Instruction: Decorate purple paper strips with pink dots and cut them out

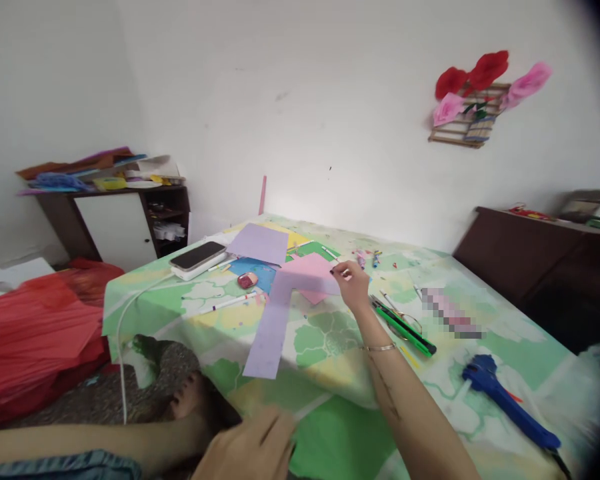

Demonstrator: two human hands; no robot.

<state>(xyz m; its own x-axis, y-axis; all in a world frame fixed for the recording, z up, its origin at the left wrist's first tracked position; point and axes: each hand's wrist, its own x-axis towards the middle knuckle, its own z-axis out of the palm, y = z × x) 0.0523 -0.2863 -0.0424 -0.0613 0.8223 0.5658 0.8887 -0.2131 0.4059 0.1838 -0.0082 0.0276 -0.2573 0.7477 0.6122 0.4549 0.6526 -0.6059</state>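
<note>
My right hand (353, 285) is over the middle of the table, its thumb and fingers pinched together beside the end of a purple paper strip (267, 333). Whatever sits in the pinch is too small to make out. A slim white pen (330, 253) shows just beyond the fingertips; I cannot tell whether they touch it. The strip bends into an L and lies partly across a pink paper sheet (313, 267). Smeared by motion, my left hand (250, 443) is low at the near table edge, above my lap, with its fingers unclear.
On the right lie a green cutter knife (405, 328) and a blue glue gun (510, 403). To the left are a phone (199, 255) on a white block with a cable, a marker (230, 303), a dark red item (247, 280) and a purple sheet (260, 243). Cabinets flank the table.
</note>
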